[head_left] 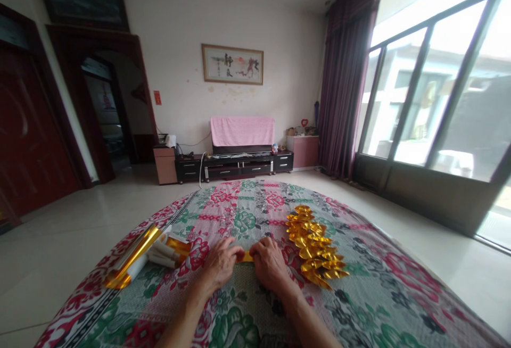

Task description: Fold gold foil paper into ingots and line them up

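Note:
Between my two hands lies a small strip of gold foil paper (247,256), low over the patterned tablecloth (239,305). My left hand (221,263) has its fingers closed on the strip's left end. At the right end, my right hand (271,264) grips it with curled fingers. Both hands cover the ends, so only the middle of the strip shows. To the right of my right hand stands a row of folded gold foil pieces (315,247), lined up close together. Left of my left hand are curled gold foil sheets (138,255) with white backs.
The cloth covers a rounded table. Beyond it, a low black cabinet (243,167) stands against the wall, with a pink cloth (242,131) draped above it. Large windows (431,87) and a purple curtain (343,87) are on the right; a dark red door (32,119) is on the left.

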`<state>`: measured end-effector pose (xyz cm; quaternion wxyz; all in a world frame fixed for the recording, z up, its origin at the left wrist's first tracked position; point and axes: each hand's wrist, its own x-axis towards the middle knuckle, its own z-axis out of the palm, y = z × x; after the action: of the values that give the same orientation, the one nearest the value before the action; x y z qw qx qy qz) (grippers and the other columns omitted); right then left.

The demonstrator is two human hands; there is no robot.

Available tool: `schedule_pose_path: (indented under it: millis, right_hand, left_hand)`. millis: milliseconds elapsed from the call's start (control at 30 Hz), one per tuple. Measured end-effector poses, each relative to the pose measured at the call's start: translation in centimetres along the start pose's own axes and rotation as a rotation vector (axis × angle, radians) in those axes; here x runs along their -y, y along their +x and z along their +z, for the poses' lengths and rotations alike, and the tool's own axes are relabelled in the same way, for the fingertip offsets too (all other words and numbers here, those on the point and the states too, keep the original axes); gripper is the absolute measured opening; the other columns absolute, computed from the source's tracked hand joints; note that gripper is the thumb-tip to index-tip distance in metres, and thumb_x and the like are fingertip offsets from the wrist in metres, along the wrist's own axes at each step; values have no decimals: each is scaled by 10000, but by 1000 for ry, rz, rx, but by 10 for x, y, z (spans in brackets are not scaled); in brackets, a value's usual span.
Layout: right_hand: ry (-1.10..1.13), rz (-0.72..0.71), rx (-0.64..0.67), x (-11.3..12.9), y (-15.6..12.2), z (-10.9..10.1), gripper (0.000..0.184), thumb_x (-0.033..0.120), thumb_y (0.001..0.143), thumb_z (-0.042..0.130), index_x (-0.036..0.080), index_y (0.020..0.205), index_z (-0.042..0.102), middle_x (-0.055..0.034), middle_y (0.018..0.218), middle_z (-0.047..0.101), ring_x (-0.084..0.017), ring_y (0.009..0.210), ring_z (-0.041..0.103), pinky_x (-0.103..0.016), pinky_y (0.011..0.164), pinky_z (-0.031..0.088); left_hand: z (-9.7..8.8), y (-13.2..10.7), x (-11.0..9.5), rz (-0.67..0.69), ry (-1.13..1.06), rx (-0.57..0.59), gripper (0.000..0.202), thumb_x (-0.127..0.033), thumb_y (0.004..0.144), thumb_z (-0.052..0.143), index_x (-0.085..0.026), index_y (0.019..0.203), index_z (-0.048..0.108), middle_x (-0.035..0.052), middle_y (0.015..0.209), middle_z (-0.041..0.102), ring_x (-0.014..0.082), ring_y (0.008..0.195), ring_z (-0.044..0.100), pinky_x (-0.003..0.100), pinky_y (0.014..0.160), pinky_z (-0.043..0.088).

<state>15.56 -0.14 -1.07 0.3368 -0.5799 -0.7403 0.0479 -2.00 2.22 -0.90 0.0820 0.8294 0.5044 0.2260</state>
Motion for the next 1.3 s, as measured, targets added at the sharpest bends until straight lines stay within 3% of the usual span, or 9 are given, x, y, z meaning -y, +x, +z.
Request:
schedule_pose_path:
  millis: [133,333,567,700,967,1300]
  right_hand:
    - [-8,9,-7,1,-1,1,217,126,791,467,241,829,648,-42,923,551,-171,869,490,-260,762,341]
    - [-21,24,-15,1,-1,2,198,149,801,466,237,837,640,-42,927,544,-171,872,483,-270,768,327]
    - [-50,39,12,3,-2,2,170,175,792,487,232,864,629,-42,947,535,-176,900,469,-273,785,313]
    - [-37,43,13,3,-2,2,168,176,794,485,235,857,630,-40,945,533,-177,899,468,-273,782,310]
    - [-1,38,-6,2,-1,2,194,154,795,466,238,836,636,-41,920,538,-177,881,471,-269,757,311]
    - [4,36,-13,0,-1,4,194,146,790,468,236,822,636,-37,914,539,-169,854,472,-272,751,305]
  left_hand:
    - [2,3,-3,-62,1,-7,389,-75,741,406,-261,928,692,48,1247,522,192,1181,448,349,1022,335]
    - [7,3,-23,-117,36,-151,203,-327,800,495,-235,806,676,65,1107,582,216,1065,511,352,917,396]
    - [6,1,-39,-174,99,-180,173,-369,781,527,-229,762,626,36,933,587,197,941,529,325,819,395]
    - [6,3,-36,-181,90,-160,114,-315,763,547,-235,776,628,28,937,584,188,932,534,308,810,399]
    - [8,6,-17,-169,-3,-97,156,-216,733,560,-262,817,683,21,1141,563,180,1070,512,305,927,386]
    - [4,5,-13,-145,-9,-68,187,-210,741,545,-271,838,692,27,1173,567,181,1127,493,322,974,371]
